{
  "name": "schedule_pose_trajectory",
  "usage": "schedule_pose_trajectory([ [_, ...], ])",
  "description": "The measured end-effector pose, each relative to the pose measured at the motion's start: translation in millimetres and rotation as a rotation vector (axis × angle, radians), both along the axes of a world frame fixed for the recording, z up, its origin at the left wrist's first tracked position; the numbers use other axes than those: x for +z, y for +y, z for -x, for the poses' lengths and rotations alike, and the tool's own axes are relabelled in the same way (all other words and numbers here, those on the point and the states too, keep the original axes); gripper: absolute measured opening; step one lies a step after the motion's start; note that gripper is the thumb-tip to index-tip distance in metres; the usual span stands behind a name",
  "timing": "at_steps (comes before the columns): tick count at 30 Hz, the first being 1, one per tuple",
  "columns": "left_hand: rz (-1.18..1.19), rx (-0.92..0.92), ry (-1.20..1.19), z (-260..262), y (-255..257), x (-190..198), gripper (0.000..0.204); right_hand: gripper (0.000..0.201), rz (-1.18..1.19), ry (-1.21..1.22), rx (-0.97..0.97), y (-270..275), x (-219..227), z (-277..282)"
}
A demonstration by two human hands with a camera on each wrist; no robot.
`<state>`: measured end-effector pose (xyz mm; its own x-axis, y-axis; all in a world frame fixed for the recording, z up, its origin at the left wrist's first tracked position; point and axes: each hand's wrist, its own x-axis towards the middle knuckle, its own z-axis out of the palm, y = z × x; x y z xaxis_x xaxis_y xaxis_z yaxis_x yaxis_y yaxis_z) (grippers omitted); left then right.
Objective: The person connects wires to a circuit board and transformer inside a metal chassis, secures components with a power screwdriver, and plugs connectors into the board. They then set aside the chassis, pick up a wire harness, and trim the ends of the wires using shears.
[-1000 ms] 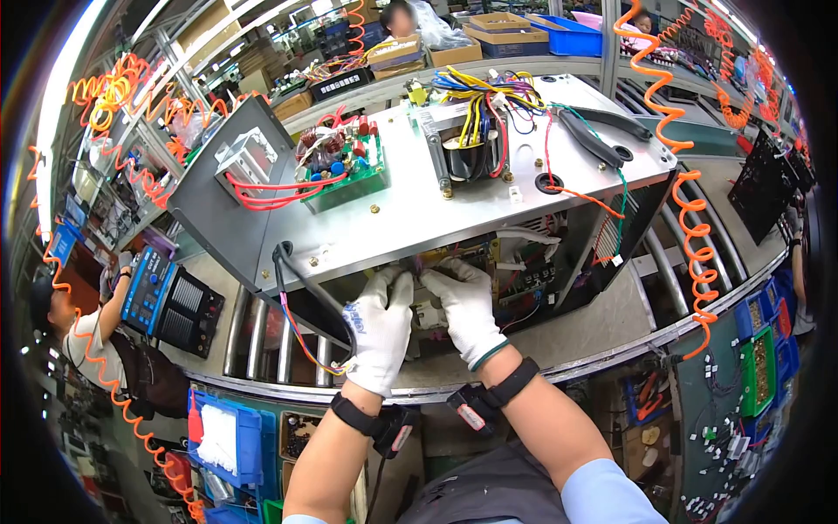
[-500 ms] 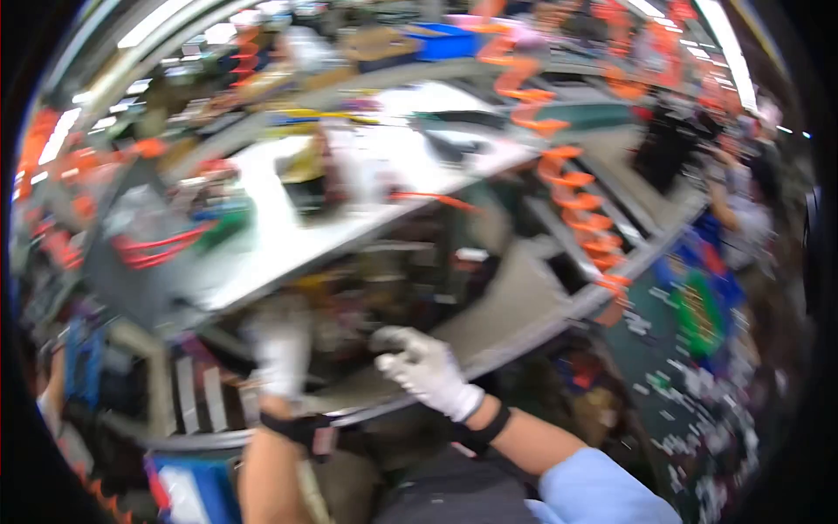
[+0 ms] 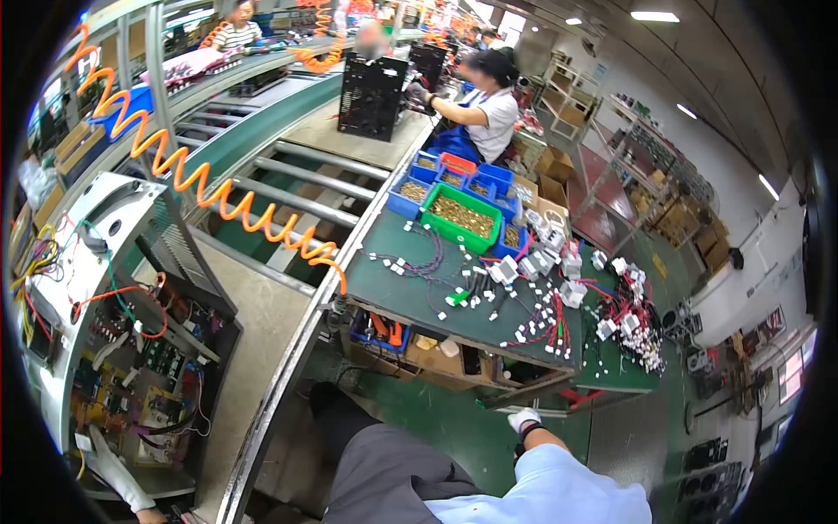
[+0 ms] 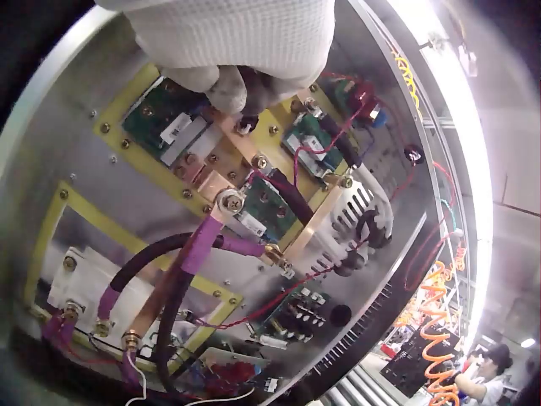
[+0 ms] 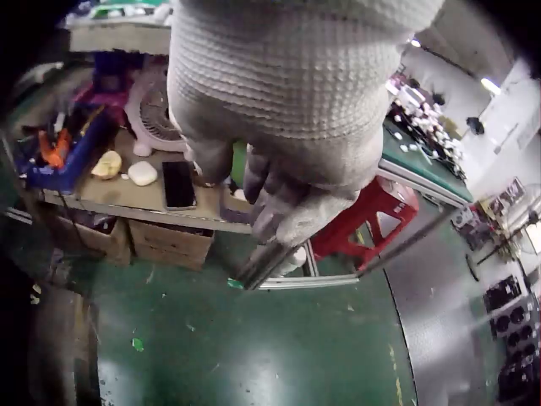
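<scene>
The metal chassis (image 3: 96, 218) stands at the left of the head view, its side open on boards and cables. My gloved left hand (image 3: 118, 476) is at its lower edge. In the left wrist view that hand (image 4: 232, 51) has bent fingers by a copper bar (image 4: 241, 144); whether they grip anything is hidden. My gloved right hand (image 3: 524, 419) hangs low beside the green-topped table (image 3: 410, 288). From the right wrist, the hand (image 5: 287, 110) shows loosely bent fingers in front of a metal table rail (image 5: 317, 282), with nothing visibly held.
Blue bins (image 3: 406, 203) and a green bin (image 3: 458, 218) of small parts stand on the table, beside connector wires (image 3: 624, 314). An orange coiled hose (image 3: 227, 210) hangs over the rollers (image 3: 305, 183). Another worker (image 3: 493, 113) is behind, near a black panel unit (image 3: 371, 96). A red stool (image 5: 372, 216) is below.
The head view has turned right, putting the chassis at the far left. My right hand has left the chassis and moved down to the right; my left hand remains by it.
</scene>
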<state>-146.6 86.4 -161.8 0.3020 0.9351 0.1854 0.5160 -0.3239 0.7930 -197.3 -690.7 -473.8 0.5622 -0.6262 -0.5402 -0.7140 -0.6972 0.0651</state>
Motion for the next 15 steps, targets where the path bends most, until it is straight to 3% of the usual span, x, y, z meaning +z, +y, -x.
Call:
schedule_pose_trajectory([
  [1,0.067,-0.061,0.139,3,-3,10,0.047,0.048,0.022,0.057,-0.123,-3,14,14],
  [2,0.062,-0.074,0.145,4,18,-5,0.047,0.046,0.045,0.078,0.043,-21,-9,27],
  [4,-0.273,-0.207,0.133,17,87,-58,0.04,0.043,-0.156,0.054,0.166,-17,-9,26],
  [5,-0.285,-0.199,-0.103,13,73,-65,0.043,0.042,-0.261,0.045,0.184,-10,-17,19],
  [7,-0.322,-0.355,-0.153,15,107,-77,0.045,0.041,-0.248,-0.078,0.268,12,-35,3],
  [8,-0.35,-0.335,-0.157,18,88,-70,0.047,0.047,-0.331,-0.033,0.205,38,-16,-13],
  [10,-0.325,-0.32,-0.104,21,74,-60,0.048,0.046,-0.403,-0.044,0.326,70,-11,-41],
  [11,-0.008,-0.281,-0.199,21,55,-47,0.044,0.046,-0.422,-0.036,0.371,87,-3,-57],
  [13,-0.095,-0.276,-0.502,18,56,-64,0.039,0.045,-0.484,-0.066,0.393,105,-10,-86],
  [14,-0.102,-0.259,-0.494,21,54,-62,0.039,0.042,-0.483,-0.089,0.411,112,-13,-104],
  [15,-0.135,-0.188,-0.358,21,35,-44,0.038,0.035,-0.452,-0.208,0.499,109,-44,-120],
])
